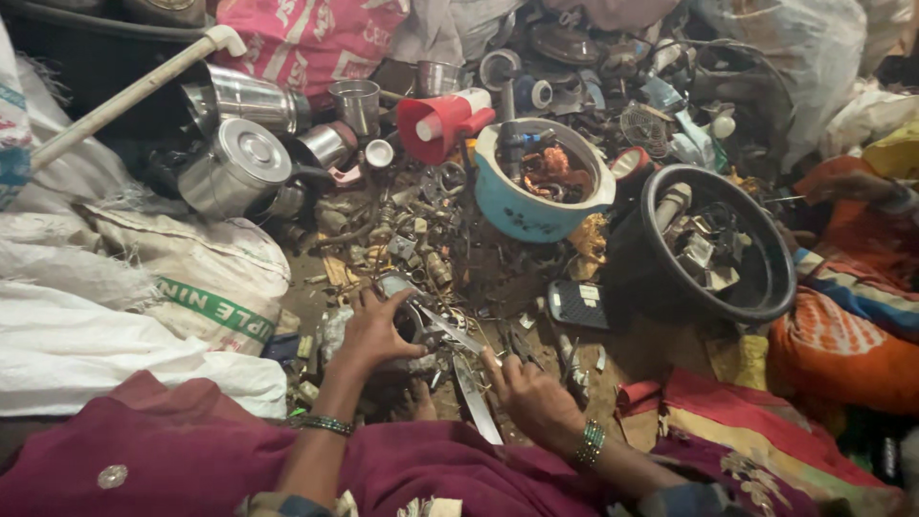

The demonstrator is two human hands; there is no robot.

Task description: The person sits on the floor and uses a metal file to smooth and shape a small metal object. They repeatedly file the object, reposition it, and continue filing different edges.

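While curled around a round metal part (410, 321), left hand (373, 330); right hand (526, 393) loosely spread beside flat metal strip (476, 397).

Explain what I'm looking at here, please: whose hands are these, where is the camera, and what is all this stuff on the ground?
There is no machine: a person sits on the ground working with two bare hands. The single picture comes from a camera worn on that person's head, looking down.

The left hand grips a small round grey metal part. The right hand rests beside long flat metal blades, fingertips touching them. Both wrists wear bangles.

Around them lies a heap of small metal scrap. Farther off are a blue round plastic tub and a black round plastic basin, both holding scrap, a red and white megaphone, shiny steel lidded pots, a dark flat phone-like slab and white woven sacks. At the right edge another person's orange patterned clothing shows.
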